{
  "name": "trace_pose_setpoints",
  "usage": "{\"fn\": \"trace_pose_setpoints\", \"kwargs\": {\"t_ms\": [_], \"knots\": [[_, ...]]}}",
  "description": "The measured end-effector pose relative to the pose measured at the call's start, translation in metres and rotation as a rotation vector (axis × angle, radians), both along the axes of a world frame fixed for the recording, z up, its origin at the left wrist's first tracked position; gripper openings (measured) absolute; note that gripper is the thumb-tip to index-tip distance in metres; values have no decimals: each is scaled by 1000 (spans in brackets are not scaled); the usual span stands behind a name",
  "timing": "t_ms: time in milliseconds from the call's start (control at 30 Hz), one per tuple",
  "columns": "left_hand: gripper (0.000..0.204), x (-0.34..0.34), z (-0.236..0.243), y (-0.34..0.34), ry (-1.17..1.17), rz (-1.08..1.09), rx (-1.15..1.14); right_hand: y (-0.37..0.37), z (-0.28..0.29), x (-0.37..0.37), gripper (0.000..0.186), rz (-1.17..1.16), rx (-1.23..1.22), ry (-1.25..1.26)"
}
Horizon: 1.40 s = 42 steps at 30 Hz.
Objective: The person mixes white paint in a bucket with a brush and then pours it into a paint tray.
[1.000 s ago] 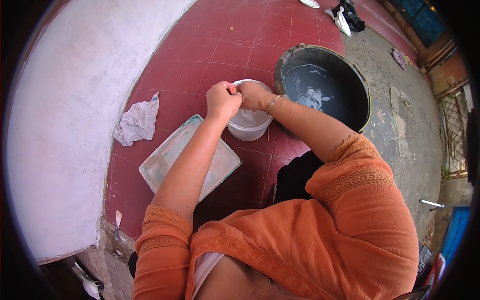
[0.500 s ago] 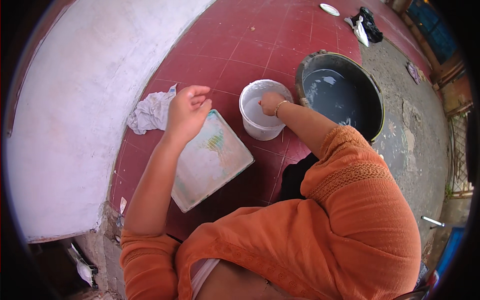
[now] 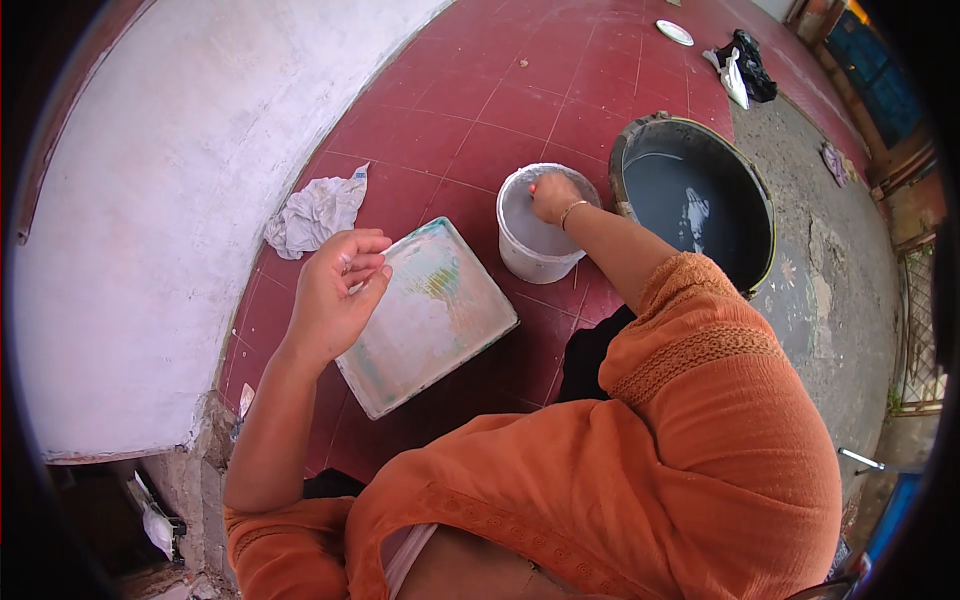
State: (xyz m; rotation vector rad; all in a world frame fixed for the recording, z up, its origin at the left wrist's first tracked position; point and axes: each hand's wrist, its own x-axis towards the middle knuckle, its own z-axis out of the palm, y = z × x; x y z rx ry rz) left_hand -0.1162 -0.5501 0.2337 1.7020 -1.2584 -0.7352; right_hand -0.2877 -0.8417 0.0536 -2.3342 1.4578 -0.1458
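My right hand point(image 3: 560, 198) reaches into a white bucket point(image 3: 541, 266) holding pale cloudy liquid. Its fingers are closed, with a small red bit showing at them; what they grip is hidden. My left hand point(image 3: 345, 287) hangs above the near left side of a shallow whitish tray point(image 3: 410, 325), fingers loosely bent and apart from the thumb, holding nothing I can see. Green and yellow stains mark the tray, which lies on the red tiles. Right of the bucket stands a large dark round tub point(image 3: 690, 200) with greyish water in it.
A crumpled whitish cloth point(image 3: 316, 215) lies by the white wall point(image 3: 180, 200). Farther off on the floor are a white plate point(image 3: 674, 33) and a black plastic bag point(image 3: 755, 68) beside a white one point(image 3: 734, 80). Rough grey concrete point(image 3: 815, 260) borders the red tiles point(image 3: 500, 120).
My left hand has moved down and to the left, away from the tray's far edge. My right hand stays in the bucket, turned slightly. The view has shifted a little.
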Motion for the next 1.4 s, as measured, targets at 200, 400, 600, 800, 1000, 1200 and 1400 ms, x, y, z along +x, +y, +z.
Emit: {"fn": "trace_pose_setpoints", "kwargs": {"t_ms": [200,400,600,800,1000,1200,1400], "knots": [[26,9,14,28,-63,3,56,-4,-5,-5,36,493,17,713],[25,0,26,45,-65,-32,70,-17,-27,3,32,272,447,291],[27,-12,35,70,-151,-88,95,24,19,11,28,47,30,29],[27,-23,48,99,-58,28,113,2,-17,-3,30,261,-14,422],[27,-17,42,132,117,191,23,-12,-24,10,23,105,643,151],[26,-11,31,141,84,230,6,6,4,16,29,8,36,96],[26,-7,29,149,64,272,-18,-13,-34,-2,34,372,-99,506]]}}
